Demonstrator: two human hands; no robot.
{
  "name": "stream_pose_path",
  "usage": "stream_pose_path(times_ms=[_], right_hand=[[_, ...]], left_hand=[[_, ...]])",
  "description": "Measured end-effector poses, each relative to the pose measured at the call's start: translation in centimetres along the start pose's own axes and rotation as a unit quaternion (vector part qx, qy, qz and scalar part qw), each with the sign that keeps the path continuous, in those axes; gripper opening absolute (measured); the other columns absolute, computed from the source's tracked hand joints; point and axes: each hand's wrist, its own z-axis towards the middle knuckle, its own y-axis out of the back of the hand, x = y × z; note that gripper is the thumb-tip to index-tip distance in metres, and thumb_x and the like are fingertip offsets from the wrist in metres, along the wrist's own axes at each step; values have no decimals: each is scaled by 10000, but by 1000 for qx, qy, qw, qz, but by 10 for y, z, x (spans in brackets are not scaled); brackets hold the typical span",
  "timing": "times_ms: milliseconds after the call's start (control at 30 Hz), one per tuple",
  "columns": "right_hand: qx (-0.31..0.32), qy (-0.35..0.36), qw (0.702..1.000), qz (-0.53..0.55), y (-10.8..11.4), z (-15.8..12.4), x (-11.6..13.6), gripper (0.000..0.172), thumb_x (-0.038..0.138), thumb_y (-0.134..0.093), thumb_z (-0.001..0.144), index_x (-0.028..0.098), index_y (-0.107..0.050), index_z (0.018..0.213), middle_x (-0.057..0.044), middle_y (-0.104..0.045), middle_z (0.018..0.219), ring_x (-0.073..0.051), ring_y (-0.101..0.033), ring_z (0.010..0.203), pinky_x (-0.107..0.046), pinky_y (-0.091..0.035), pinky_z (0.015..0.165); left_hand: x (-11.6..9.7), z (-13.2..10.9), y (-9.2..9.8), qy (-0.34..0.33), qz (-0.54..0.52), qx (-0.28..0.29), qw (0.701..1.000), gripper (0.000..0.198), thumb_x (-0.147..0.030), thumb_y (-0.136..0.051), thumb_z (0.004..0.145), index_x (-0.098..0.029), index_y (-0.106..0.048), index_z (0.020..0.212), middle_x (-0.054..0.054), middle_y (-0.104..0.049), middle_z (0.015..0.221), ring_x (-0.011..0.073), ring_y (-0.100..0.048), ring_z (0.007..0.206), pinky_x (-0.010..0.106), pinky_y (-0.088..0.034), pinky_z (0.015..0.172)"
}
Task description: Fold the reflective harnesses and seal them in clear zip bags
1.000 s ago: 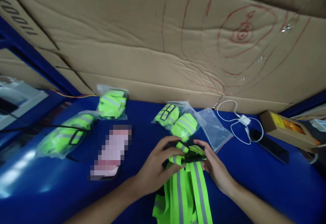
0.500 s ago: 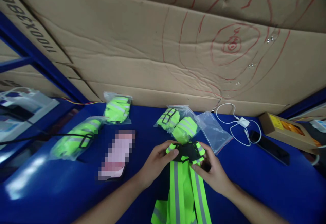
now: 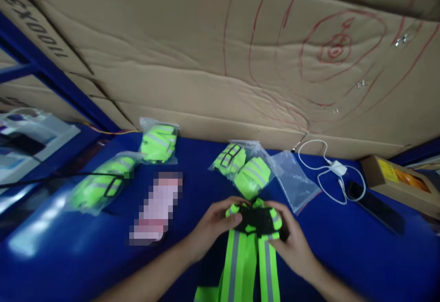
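Between my two hands is a neon-green reflective vest [image 3: 243, 260] with grey stripes, its upper part bunched around a black section. My left hand [image 3: 220, 219] is closed on the left side of the bunch, thumb pressed on the front. On the opposite side my right hand [image 3: 292, 238] grips the edge, thumb below and fingers behind. Long striped straps hang from the bunch toward the lower edge of the view. Just beyond my hands lie bagged green bundles [image 3: 253, 176], and beside them a clear zip bag [image 3: 295, 180] lies flat.
More bagged green bundles [image 3: 158, 144] lie at the back left, near a phone with a blurred screen [image 3: 158, 205]. A white charger with cable [image 3: 338, 168], a dark phone [image 3: 376, 208] and a cardboard box [image 3: 400, 185] are on the right. A cardboard wall [image 3: 172, 86] stands behind the blue table [image 3: 330, 242].
The camera view has shifted slightly. The bunched part of the vest sits a little lower in view, with both hands still on it, and its straps have swung slightly left.
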Motion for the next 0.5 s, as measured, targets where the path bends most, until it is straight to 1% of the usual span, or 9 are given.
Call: stream_pose_path(times_ms=[67,133,200,267,333,500], right_hand=[[6,0,1000,-4,0,0,0,506,266,-692,907,271,-495,1372,-107,-677,1326,-251,-669,1224,-342,-549,1020],[3,-1,1000,-6,0,3,1,480,251,-672,918,271,-499,1366,-112,-686,1313,-248,-680,1213,-329,-563,994],[-1,-1,1000,-7,0,5,3,470,239,-653,925,272,-499,1368,-112,-691,1305,-244,-689,1197,-319,-574,967],[1,-2,1000,-18,1,6,6,476,223,-656,916,275,-510,1366,-101,-696,1296,-241,-690,1193,-314,-568,971],[6,0,999,-35,3,5,8,475,212,-662,906,280,-529,1357,-87,-702,1287,-238,-687,1196,-307,-555,989],[11,-5,999,-42,4,3,11,432,205,-647,902,291,-560,1316,-63,-711,1259,-210,-701,1140,-271,-552,967]], left_hand=[[0,1,1,-1,2,7,1000,359,-483,-835,769,-200,-801,987,81,-693,1202,269,-629,1119,313,-472,926],[-3,3,2,-9,9,7,1000,328,-485,-823,781,-198,-799,938,87,-689,1199,278,-623,1138,329,-465,948],[-6,4,3,-14,26,3,1000,328,-490,-814,789,-198,-798,938,91,-687,1195,279,-617,1144,334,-462,956],[-9,3,3,-7,37,5,999,331,-488,-809,797,-202,-796,963,93,-678,1215,280,-611,1157,339,-462,965],[-10,1,2,4,32,12,999,318,-475,-816,795,-208,-794,964,90,-675,1223,278,-613,1160,343,-462,974],[-12,1,1,8,21,16,1000,285,-439,-836,786,-193,-791,924,88,-674,1190,261,-617,1140,333,-454,971]])
